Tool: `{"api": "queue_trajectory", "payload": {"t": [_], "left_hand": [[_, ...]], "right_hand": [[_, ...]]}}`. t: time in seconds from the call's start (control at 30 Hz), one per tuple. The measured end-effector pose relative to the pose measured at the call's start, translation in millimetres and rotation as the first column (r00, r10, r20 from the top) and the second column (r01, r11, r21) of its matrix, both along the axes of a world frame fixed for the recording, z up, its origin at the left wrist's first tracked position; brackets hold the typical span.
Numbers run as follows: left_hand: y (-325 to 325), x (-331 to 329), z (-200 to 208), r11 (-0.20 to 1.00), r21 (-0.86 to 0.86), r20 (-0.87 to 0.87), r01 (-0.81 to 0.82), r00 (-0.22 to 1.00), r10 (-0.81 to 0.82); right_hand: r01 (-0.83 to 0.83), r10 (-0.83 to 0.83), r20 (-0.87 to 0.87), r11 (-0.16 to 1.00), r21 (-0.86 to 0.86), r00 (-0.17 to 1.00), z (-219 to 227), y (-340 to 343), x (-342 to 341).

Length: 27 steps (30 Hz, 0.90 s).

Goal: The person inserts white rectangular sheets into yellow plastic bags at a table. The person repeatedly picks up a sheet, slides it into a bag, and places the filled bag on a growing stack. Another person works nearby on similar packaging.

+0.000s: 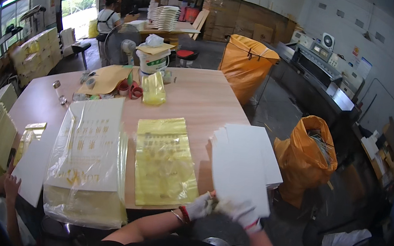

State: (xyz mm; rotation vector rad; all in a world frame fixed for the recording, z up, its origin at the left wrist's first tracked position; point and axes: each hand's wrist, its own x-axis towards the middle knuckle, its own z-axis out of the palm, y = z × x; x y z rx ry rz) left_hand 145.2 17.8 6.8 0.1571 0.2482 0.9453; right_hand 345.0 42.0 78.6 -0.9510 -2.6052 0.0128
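Note:
White sheets (240,167) lie in a stack at the table's right side, the top ones fanned and reaching past the near edge. My left hand (200,206), in a white glove with bracelets at the wrist, is closed at their near left corner, pinching it. My right hand (241,213), also gloved, is over the near edge of the sheets, its fingers smeared by motion. Left of my hands lies a flat pile of yellow plastic bags (165,163). Further left is a stack of clear plastic bags (88,149) with gold print.
Another person's hand (12,188) is at the lower left, beside white board. Tape rolls (134,91), a folded yellow bag (154,89) and a white bucket (152,62) stand toward the back. Orange sacks (308,161) stand right of the table.

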Motion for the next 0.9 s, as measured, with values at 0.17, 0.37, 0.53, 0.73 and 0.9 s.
{"api": "queue_trajectory", "payload": {"t": [0.17, 0.37, 0.53, 0.73, 0.9], "left_hand": [[-35.2, -48.5, 74.4, 0.835, 0.347, -0.892, 0.427, 0.425, 0.153], [-99.7, -1.6, 39.8, 0.429, 0.439, -0.301, 0.789, -0.321, 0.898], [-76.1, -63.9, 123.0, 0.596, 0.56, -0.451, 0.575, -0.392, 0.802], [17.6, -148.8, 86.9, 0.809, 0.494, -0.805, -0.32, 0.183, 0.564], [-41.3, -32.1, 97.1, 0.383, 0.674, -0.327, 0.632, -0.209, 0.921]], "right_hand": [[-0.133, -0.595, -0.595, 0.638, -0.758, 0.541, 49.1, -46.1, 5.0], [-0.058, -0.756, -0.529, 0.552, -0.832, 0.385, -49.8, -80.5, -64.4], [-0.078, -0.375, -0.838, 0.895, -0.438, 0.397, -13.5, -75.4, -83.6], [0.079, -0.139, -0.207, 0.959, -0.271, 0.968, 19.5, -88.5, -56.4], [-0.017, 0.085, 0.259, 0.966, -0.256, 0.962, -174.1, 33.1, -48.4]]}}
